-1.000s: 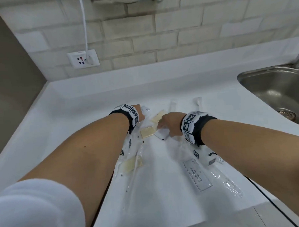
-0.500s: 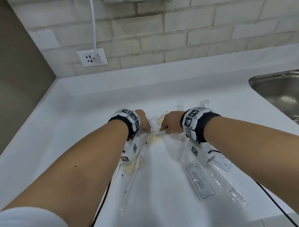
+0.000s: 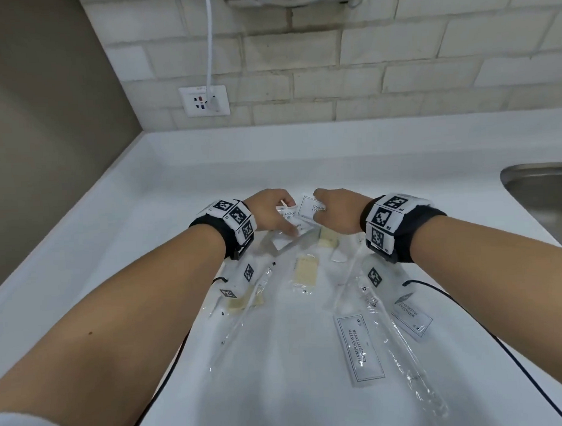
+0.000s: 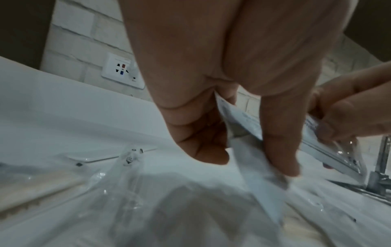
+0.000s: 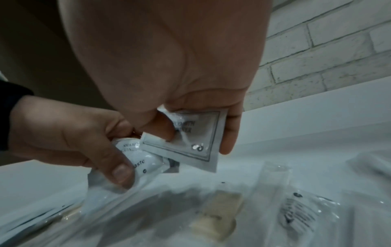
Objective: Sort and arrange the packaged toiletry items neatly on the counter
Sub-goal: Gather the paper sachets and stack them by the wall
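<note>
Both hands hover over a pile of packaged toiletries on the white counter (image 3: 145, 238). My left hand (image 3: 281, 217) grips a couple of white sachets (image 3: 289, 216), one printed "paste" (image 5: 146, 161); the thumb (image 4: 281, 150) presses them from the front. My right hand (image 3: 323, 206) pinches a bordered shampoo sachet (image 3: 309, 208) between thumb and fingers (image 5: 196, 142), its corner overlapping the left hand's sachets. Below the hands lie cream soap packets (image 3: 304, 271) and clear toothbrush sleeves (image 3: 404, 346).
Two more shampoo sachets (image 3: 360, 351) (image 3: 410, 316) lie at the front right. Another soap packet (image 3: 245, 301) sits under the left wrist. The steel sink (image 3: 549, 201) is at the right. A wall socket (image 3: 204, 100) with a white cable is behind.
Both hands have risen from the pile and moved a little farther back, each now holding white sachets up off the counter, close together.
</note>
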`<state>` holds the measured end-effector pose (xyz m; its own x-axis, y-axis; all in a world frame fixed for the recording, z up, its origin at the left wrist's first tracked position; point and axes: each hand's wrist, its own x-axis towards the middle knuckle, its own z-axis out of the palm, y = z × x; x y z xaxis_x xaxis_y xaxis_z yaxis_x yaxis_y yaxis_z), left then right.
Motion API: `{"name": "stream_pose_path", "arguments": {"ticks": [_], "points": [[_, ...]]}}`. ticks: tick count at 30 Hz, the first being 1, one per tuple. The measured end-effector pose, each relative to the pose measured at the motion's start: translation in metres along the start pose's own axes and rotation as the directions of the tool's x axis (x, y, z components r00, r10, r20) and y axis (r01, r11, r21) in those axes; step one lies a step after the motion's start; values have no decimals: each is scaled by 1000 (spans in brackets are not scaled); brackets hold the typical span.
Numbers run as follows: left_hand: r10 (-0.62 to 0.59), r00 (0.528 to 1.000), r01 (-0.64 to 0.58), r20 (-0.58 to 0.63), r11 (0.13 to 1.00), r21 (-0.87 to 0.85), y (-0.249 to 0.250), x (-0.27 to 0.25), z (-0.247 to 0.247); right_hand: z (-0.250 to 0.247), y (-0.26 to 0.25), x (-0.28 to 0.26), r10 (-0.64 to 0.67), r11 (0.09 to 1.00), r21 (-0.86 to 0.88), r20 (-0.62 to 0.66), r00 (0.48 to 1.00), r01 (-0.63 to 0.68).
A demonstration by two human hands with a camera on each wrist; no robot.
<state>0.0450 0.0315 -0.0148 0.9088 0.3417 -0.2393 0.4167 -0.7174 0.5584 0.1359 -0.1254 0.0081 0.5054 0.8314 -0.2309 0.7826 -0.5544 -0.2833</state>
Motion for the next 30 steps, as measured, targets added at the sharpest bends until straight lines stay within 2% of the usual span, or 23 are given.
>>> {"name": "stream_pose_path", "arguments": {"ticks": [7,12,17,21,26,30], "points": [[107,991,-73,85,941,-331,11,-25,-7,-13,-29,-1,-50,981,183,-111,993,70],[148,987,-100,65,878,-468,6,-39,-15,-15,-46,0,-27,974,217,-144,989,58],[168,984,-110,58,833,-542,2,-45,-18,-11,-54,-2,33,939,344,-100,994,3],[144,989,-96,31,790,-606,-4,-46,-15,-9,-54,-2,33,875,485,-46,998,-7],[96,989,-1,109,756,-654,-17,-46,-18,-5,-45,-5,75,905,421,-3,997,-67],[101,989,-3,106,735,-678,-27,-46,-15,-3,-34,-8,72,917,389,37,997,-81]]}}
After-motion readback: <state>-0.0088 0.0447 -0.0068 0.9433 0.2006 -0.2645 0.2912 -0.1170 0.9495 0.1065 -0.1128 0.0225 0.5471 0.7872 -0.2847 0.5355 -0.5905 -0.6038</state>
